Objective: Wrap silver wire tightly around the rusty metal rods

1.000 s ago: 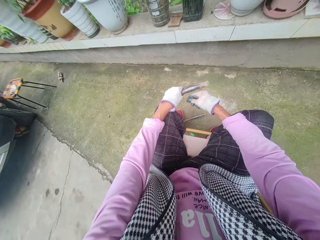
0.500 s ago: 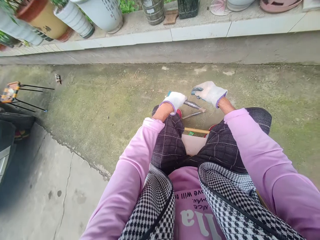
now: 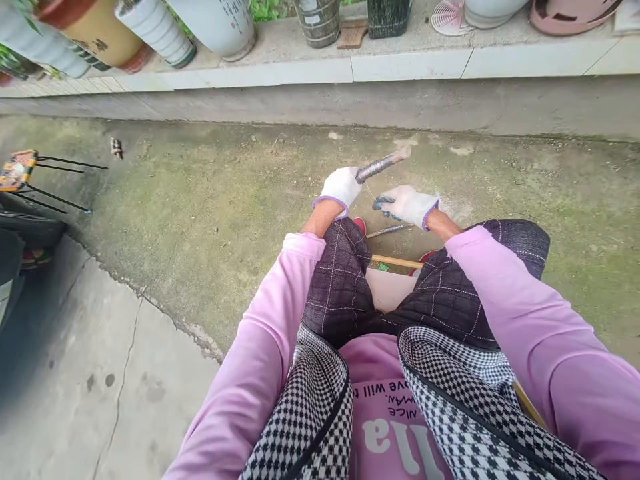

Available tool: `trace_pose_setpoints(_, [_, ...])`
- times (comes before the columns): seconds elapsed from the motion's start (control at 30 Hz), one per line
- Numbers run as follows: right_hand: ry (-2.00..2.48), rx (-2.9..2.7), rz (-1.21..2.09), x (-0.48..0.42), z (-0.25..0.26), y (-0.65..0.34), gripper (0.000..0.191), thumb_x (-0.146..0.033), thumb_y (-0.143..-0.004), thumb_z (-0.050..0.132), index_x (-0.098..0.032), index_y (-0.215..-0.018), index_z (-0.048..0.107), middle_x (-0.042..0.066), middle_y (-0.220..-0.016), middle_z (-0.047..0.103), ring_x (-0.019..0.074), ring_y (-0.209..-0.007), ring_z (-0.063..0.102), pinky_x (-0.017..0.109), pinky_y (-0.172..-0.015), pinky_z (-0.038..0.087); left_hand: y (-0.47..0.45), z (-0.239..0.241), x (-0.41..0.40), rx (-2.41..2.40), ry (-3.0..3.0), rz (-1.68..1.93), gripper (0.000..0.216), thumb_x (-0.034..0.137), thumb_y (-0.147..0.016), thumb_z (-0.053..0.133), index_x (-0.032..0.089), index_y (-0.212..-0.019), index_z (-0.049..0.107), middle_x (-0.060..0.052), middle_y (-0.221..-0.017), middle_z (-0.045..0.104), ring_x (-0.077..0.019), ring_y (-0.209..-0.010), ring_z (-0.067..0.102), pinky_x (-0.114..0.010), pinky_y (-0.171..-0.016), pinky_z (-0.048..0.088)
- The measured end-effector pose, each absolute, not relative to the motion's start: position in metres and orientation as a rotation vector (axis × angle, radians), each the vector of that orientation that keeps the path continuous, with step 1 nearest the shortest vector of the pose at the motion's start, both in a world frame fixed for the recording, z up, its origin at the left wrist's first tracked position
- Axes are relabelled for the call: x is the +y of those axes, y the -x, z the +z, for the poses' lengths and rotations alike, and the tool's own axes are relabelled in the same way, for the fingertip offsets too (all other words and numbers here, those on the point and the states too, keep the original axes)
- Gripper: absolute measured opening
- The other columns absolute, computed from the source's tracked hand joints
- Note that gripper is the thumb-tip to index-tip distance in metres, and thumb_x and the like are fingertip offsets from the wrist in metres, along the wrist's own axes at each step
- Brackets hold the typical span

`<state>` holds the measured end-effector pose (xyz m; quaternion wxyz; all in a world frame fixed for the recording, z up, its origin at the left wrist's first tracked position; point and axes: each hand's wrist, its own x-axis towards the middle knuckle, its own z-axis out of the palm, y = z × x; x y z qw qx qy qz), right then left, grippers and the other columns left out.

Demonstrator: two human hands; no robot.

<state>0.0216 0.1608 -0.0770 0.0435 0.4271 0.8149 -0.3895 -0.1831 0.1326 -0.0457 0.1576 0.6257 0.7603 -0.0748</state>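
My left hand (image 3: 341,189), in a white knitted glove with a purple cuff, is wrapped round a short stick (image 3: 383,165). Silvery wire seems to be wound over much of the stick, and its bare pale end points up and to the right. My right hand (image 3: 407,205), in a glove with blue-grey coated fingertips, is closed in a pinch. A fine wire (image 3: 371,192) runs from the stick towards those fingers. Below the hands, between my red shoes, a thin rod (image 3: 390,231) lies on the ground.
A ledge (image 3: 400,65) carrying several flowerpots (image 3: 215,30) runs along the front. Far left stand a small woven stool (image 3: 19,170) with thin black legs and a dark object (image 3: 33,230). Mossy concrete (image 3: 200,200) surrounds my feet, with a yellow bar (image 3: 397,261) between my knees.
My left hand has turned the stick, so its bare end has swung from pointing down-right to up-right. My right hand has come slightly lower and to the left.
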Motion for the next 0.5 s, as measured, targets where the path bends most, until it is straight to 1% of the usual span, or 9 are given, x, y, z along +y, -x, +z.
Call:
trace_pose_setpoints(0.07, [-1.213, 2.54, -1.122, 0.154, -0.074, -0.021, 0.028, -0.028, -0.122, 0.072, -0.023, -0.111, 0.097, 0.006, -0.102, 0.093, 0.0201, -0.084, 0.077, 0.028, -0.074, 0.052, 0.183, -0.048, 0.133, 2.204, -1.785, -0.302, 0.048, 0.027, -0.126, 0.059, 0.018, -0.161, 0.091, -0.023, -0.152, 0.092, -0.0348, -0.149, 0.085, -0.04, -0.126, 0.062])
trace_pose_setpoints(0.1, [-1.186, 2.557, -1.121, 0.152, -0.072, -0.022, 0.029, -0.029, -0.122, 0.071, -0.023, -0.116, 0.098, 0.006, -0.104, 0.093, 0.0208, -0.086, 0.078, 0.029, -0.076, 0.053, 0.183, -0.051, 0.133, 2.209, -1.797, -0.343, 0.046, 0.028, -0.123, 0.063, 0.017, -0.158, 0.092, -0.023, -0.15, 0.092, -0.036, -0.148, 0.085, -0.042, -0.127, 0.062])
trace_pose_setpoints(0.17, [-1.179, 2.564, -1.141, 0.153, -0.068, -0.025, 0.032, -0.03, -0.124, 0.069, -0.024, -0.125, 0.099, 0.007, -0.107, 0.094, 0.022, -0.089, 0.08, 0.03, -0.08, 0.054, 0.179, -0.056, 0.133, 2.203, -1.829, -0.396, 0.042, 0.032, -0.115, 0.079, 0.016, -0.151, 0.094, -0.024, -0.145, 0.092, -0.0397, -0.147, 0.084, -0.045, -0.127, 0.063])
trace_pose_setpoints(0.23, [-1.232, 2.571, -1.126, 0.161, -0.066, -0.028, 0.032, -0.033, -0.125, 0.069, -0.024, -0.125, 0.1, 0.007, -0.107, 0.093, 0.0237, -0.093, 0.081, 0.031, -0.083, 0.056, 0.173, -0.061, 0.133, 2.134, -1.876, -0.455, 0.043, 0.031, -0.102, 0.094, 0.014, -0.141, 0.097, -0.026, -0.138, 0.093, -0.0445, -0.146, 0.085, -0.048, -0.126, 0.064])
trace_pose_setpoints(0.27, [-1.267, 2.584, -1.106, 0.167, -0.065, -0.031, 0.031, -0.033, -0.124, 0.07, -0.025, -0.122, 0.1, 0.008, -0.108, 0.093, 0.0247, -0.096, 0.082, 0.032, -0.085, 0.056, 0.169, -0.063, 0.133, 2.074, -1.914, -0.485, 0.041, 0.028, -0.098, 0.097, 0.012, -0.136, 0.097, -0.027, -0.136, 0.093, -0.0465, -0.146, 0.085, -0.049, -0.125, 0.064])
trace_pose_setpoints(0.33, [-1.337, 2.605, -1.072, 0.18, -0.066, -0.035, 0.028, -0.03, -0.122, 0.073, -0.024, -0.115, 0.099, 0.009, -0.11, 0.093, 0.0269, -0.103, 0.083, 0.032, -0.089, 0.058, 0.162, -0.063, 0.131, 1.937, -1.993, -0.545, 0.034, 0.017, -0.098, 0.093, 0.01, -0.131, 0.098, -0.03, -0.135, 0.093, -0.0488, -0.147, 0.087, -0.05, -0.124, 0.064])
trace_pose_setpoints(0.37, [-1.368, 2.603, -1.074, 0.186, -0.067, -0.036, 0.026, -0.027, -0.121, 0.073, -0.023, -0.115, 0.099, 0.009, -0.112, 0.094, 0.0276, -0.105, 0.084, 0.033, -0.09, 0.059, 0.158, -0.062, 0.131, 1.873, -2.03, -0.569, 0.034, 0.012, -0.099, 0.089, 0.01, -0.132, 0.098, -0.03, -0.135, 0.093, -0.0492, -0.146, 0.088, -0.051, -0.123, 0.064])
trace_pose_setpoints(0.43, [-1.446, 2.55, -1.132, 0.196, -0.069, -0.039, 0.027, -0.022, -0.12, 0.073, -0.021, -0.121, 0.1, 0.011, -0.112, 0.094, 0.0275, -0.104, 0.084, 0.033, -0.091, 0.06, 0.154, -0.057, 0.129, 1.773, -2.092, -0.607, 0.043, 0.005, -0.098, 0.084, 0.01, -0.139, 0.097, -0.03, -0.136, 0.093, -0.0494, -0.145, 0.088, -0.051, -0.121, 0.064])
trace_pose_setpoints(0.5, [-1.52, 2.463, -1.23, 0.202, -0.073, -0.041, 0.031, -0.021, -0.12, 0.072, -0.017, -0.131, 0.1, 0.012, -0.111, 0.094, 0.0263, -0.097, 0.083, 0.033, -0.086, 0.061, 0.153, -0.052, 0.127, 1.696, -2.137, -0.661, 0.055, 0.004, -0.096, 0.085, 0.012, -0.149, 0.094, -0.029, -0.137, 0.093, -0.0494, -0.144, 0.088, -0.05, -0.117, 0.064])
